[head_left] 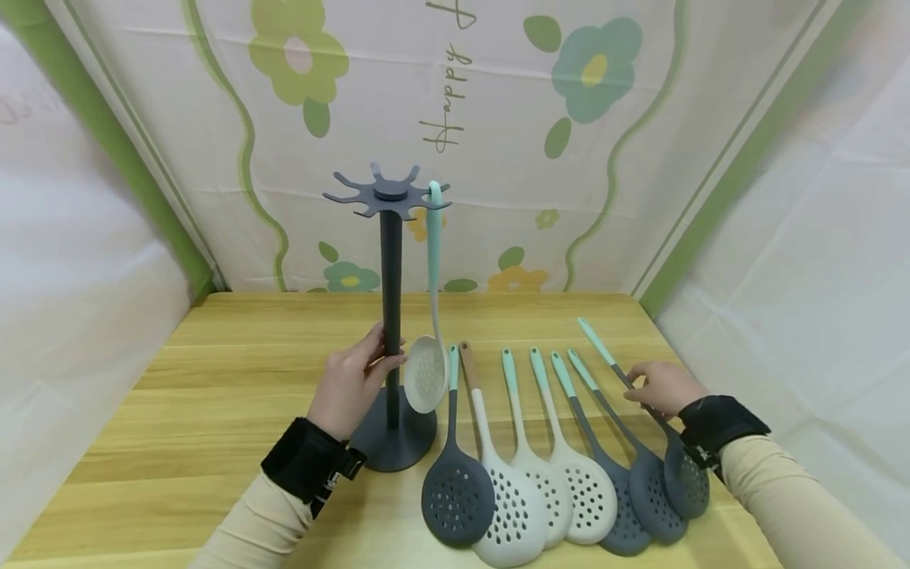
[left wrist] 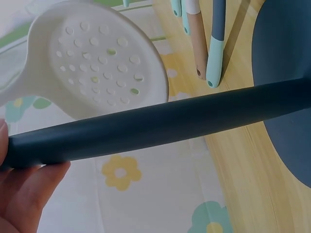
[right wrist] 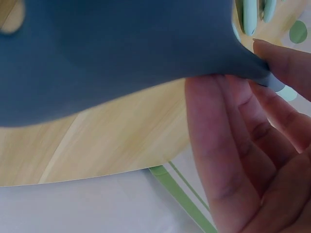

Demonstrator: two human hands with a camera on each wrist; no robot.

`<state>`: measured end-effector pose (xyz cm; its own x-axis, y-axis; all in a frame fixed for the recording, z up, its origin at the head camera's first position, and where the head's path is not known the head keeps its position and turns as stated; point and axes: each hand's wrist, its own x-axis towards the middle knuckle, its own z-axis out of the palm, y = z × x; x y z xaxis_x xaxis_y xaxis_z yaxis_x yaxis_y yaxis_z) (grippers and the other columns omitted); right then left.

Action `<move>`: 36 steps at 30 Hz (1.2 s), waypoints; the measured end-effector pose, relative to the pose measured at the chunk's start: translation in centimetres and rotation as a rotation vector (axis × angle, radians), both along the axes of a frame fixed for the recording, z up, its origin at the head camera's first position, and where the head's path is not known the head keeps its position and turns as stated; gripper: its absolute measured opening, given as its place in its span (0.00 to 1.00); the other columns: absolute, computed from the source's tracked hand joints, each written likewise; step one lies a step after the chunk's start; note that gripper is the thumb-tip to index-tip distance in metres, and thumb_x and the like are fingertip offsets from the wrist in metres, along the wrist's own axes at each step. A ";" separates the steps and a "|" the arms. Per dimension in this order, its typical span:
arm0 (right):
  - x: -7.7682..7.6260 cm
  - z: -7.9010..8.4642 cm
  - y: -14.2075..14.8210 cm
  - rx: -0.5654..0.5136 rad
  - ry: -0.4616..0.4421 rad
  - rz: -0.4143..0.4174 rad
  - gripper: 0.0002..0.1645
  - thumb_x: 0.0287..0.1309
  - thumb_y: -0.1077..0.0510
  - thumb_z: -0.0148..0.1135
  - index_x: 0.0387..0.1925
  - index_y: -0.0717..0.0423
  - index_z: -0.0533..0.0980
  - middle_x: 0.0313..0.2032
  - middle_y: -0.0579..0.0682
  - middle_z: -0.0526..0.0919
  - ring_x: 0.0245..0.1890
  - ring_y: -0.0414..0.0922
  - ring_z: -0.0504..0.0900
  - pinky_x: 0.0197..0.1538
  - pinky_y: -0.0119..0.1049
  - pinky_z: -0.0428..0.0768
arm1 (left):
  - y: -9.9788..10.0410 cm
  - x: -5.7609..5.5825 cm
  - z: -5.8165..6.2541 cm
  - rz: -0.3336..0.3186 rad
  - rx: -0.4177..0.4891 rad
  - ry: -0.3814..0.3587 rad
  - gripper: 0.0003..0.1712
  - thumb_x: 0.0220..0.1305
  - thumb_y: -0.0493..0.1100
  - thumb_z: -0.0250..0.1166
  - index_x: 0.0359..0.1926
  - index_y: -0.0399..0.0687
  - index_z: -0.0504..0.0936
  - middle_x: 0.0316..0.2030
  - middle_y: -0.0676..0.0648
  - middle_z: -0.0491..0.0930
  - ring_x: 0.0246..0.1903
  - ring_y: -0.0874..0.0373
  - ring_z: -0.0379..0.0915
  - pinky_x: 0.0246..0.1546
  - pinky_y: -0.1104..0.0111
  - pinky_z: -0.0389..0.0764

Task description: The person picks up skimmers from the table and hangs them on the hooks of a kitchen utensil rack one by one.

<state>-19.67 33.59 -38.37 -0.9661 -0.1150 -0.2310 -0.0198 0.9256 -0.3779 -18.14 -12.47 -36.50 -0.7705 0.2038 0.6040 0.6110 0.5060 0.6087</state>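
My left hand [head_left: 351, 387] grips the dark post of a utensil stand [head_left: 392, 276], thumb and fingers around it about halfway up. From one arm of the stand's top hangs a cream skimmer [head_left: 425, 375] with a mint handle; its holed bowl shows beside the post in the left wrist view. Far to the right, my right hand [head_left: 664, 387] pinches the neck of a dark grey skimmer [head_left: 688, 478] with a mint handle. In the right wrist view thumb and fingers [right wrist: 209, 131] meet at that neck, and the broad dark head fills the upper left.
Several skimmers and slotted turners lie in a row on the wooden table [head_left: 213, 411], among them a dark skimmer [head_left: 457, 498] and a white slotted turner [head_left: 508, 514] with a brown handle. The stand's round base [head_left: 394, 450] is left of them. Patterned cloth [head_left: 490, 197] walls the back.
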 end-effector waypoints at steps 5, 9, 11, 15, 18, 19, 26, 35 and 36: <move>0.0 -0.1 0.0 0.000 0.000 0.003 0.21 0.61 0.58 0.63 0.49 0.71 0.75 0.22 0.53 0.81 0.15 0.43 0.74 0.19 0.36 0.81 | 0.0 0.1 0.1 0.002 0.009 -0.001 0.16 0.61 0.31 0.67 0.51 0.36 0.79 0.42 0.39 0.87 0.45 0.44 0.86 0.41 0.60 0.87; -0.2 -0.2 0.0 0.005 0.003 0.011 0.21 0.61 0.58 0.64 0.49 0.71 0.75 0.22 0.52 0.81 0.15 0.42 0.73 0.18 0.35 0.80 | -0.4 -0.1 0.0 -0.054 0.012 -0.026 0.17 0.62 0.31 0.66 0.52 0.36 0.78 0.43 0.37 0.86 0.45 0.44 0.86 0.41 0.60 0.88; -0.1 -0.1 0.0 0.016 0.007 0.014 0.20 0.61 0.58 0.64 0.49 0.70 0.76 0.23 0.52 0.81 0.15 0.42 0.73 0.18 0.35 0.80 | -0.7 -0.2 0.1 -0.097 0.003 -0.058 0.17 0.63 0.30 0.65 0.54 0.36 0.77 0.45 0.36 0.86 0.46 0.44 0.85 0.42 0.61 0.88; -0.1 0.1 -0.2 0.042 0.011 0.025 0.20 0.61 0.58 0.65 0.48 0.70 0.76 0.24 0.51 0.81 0.15 0.43 0.73 0.17 0.36 0.80 | -1.4 -0.5 0.8 -0.187 -0.018 -0.140 0.19 0.67 0.30 0.62 0.58 0.36 0.76 0.49 0.36 0.84 0.49 0.42 0.83 0.44 0.60 0.88; -0.2 0.2 -0.3 0.051 0.007 0.025 0.20 0.61 0.58 0.65 0.48 0.69 0.76 0.24 0.51 0.81 0.15 0.43 0.73 0.18 0.36 0.80 | -1.7 -0.9 1.6 -0.245 -0.032 -0.189 0.21 0.68 0.29 0.60 0.61 0.36 0.74 0.54 0.36 0.81 0.53 0.40 0.80 0.47 0.59 0.87; -0.3 0.2 -0.4 0.054 0.007 0.025 0.20 0.61 0.58 0.65 0.48 0.69 0.76 0.24 0.51 0.81 0.15 0.43 0.73 0.18 0.35 0.80 | -1.8 -1.0 1.9 -0.259 -0.040 -0.197 0.22 0.68 0.29 0.59 0.62 0.36 0.73 0.56 0.36 0.80 0.55 0.40 0.80 0.48 0.58 0.87; -0.4 0.1 -0.5 0.065 0.012 0.021 0.20 0.61 0.57 0.64 0.49 0.68 0.77 0.24 0.50 0.80 0.14 0.43 0.73 0.19 0.39 0.81 | -1.9 -1.3 2.4 -0.266 -0.082 -0.181 0.18 0.68 0.28 0.59 0.58 0.36 0.73 0.49 0.38 0.82 0.52 0.44 0.82 0.51 0.59 0.86; -0.6 0.4 -0.8 0.060 0.014 0.043 0.21 0.63 0.57 0.63 0.51 0.69 0.75 0.25 0.52 0.80 0.14 0.42 0.72 0.19 0.36 0.78 | -1.5 -1.1 1.7 -0.210 -0.073 -0.057 0.14 0.66 0.30 0.63 0.52 0.36 0.76 0.43 0.38 0.85 0.47 0.44 0.85 0.46 0.59 0.87; -0.7 0.5 -0.8 0.060 0.022 0.048 0.21 0.63 0.57 0.63 0.51 0.69 0.75 0.25 0.52 0.80 0.14 0.42 0.72 0.19 0.35 0.77 | -1.5 -1.1 1.6 -0.204 -0.074 -0.052 0.14 0.66 0.30 0.63 0.52 0.36 0.76 0.44 0.39 0.85 0.47 0.44 0.85 0.46 0.59 0.87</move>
